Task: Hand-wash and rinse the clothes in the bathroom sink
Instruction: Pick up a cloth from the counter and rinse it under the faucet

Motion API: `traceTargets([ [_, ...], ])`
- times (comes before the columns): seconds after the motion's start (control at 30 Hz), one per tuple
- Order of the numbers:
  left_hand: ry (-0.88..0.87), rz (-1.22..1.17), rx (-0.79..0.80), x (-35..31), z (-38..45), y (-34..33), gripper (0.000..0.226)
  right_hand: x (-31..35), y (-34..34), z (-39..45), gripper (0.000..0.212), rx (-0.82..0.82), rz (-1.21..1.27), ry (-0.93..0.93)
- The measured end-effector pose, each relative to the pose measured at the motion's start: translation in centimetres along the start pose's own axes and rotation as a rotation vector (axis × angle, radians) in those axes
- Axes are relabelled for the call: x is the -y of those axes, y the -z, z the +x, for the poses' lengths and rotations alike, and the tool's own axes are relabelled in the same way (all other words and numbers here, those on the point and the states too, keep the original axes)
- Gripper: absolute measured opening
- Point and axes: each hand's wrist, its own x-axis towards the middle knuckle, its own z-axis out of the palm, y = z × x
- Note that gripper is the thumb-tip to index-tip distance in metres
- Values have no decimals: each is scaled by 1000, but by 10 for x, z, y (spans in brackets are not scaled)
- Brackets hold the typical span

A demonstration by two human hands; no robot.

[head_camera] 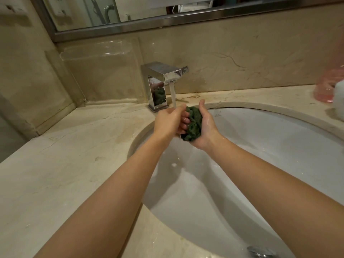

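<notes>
Rinsing under running tap (pixel 165 75): risk that stream strikes left hand (pixel 168 121) rather than cloth (pixel 193 125), splashing onto counter (pixel 74 146); wet wad could slip into sink (pixel 260 146). Cloth bunched above basin, cupped in right hand (pixel 206 125), thumb up; left fingers (pixel 184 120) curled, pressing its near side.

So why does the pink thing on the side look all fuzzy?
Head view: the pink bottle sits at the wide-angle lens's right edge, so it smears and stretches; the green cloth in mid-frame stays sharp, and the chrome faucet throws bright glare.
</notes>
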Motion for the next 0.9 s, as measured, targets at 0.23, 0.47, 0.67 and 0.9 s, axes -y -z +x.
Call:
traceTargets([
  [0.23, -53, -138, -370, -5, 5, 5, 46, 6, -7, -4, 31, 43, 33, 63],
  [0.47, -113, -198, -405, -3, 6, 5, 46, 5, -8, 4, 43, -192, -165, 47],
  [0.67, -69, -126, -373, 1, 11, 3, 46, -3, -19, 11, 42, -303, -414, 129],
  [0.9, 75, -22, -202, 3, 13, 1, 34, -8, -22, 16, 45, -331, -390, 234],
])
